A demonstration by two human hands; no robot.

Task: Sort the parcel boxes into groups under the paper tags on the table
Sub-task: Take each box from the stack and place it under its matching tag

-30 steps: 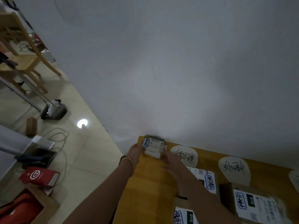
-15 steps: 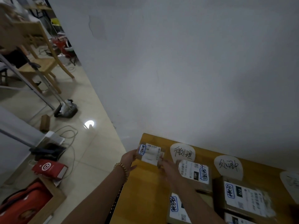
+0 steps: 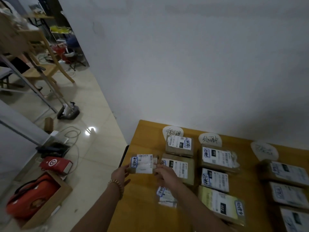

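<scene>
Tabletop [image 3: 143,138]: yellow wood, pushed against the wall. Three handwritten paper tags sit along its far edge: left tag [image 3: 173,131], middle tag [image 3: 210,139] and right tag [image 3: 264,150]. The right one is too blurred for us to read.

Under each tag a column of parcel boxes runs toward us: left column [image 3: 179,145], middle column [image 3: 215,180], right column [image 3: 287,172]. The right forearm partly hides the nearest box of the left column.

Small parcel [image 3: 143,163]: the one in hand. It is at the tabletop's left edge, just beside the left column and apart from it. We cannot tell whether it rests on the wood or hangs above it. Its white label faces up, with a blue-framed mark at the left end. We see no tag at the far edge in line with it.

Left hand [image 3: 119,173] grasps the parcel's left end, and right hand [image 3: 164,175] pinches its right end. The fingers [image 3: 158,168] curl onto the short ends, so the box spans the gap between both hands.

Judgement: we take this as the reading step, with the group not yet settled. The next move calls for matching the blue mark to a tag. The parcel then goes to the near end of that column, set flat without nudging its neighbours.
</scene>
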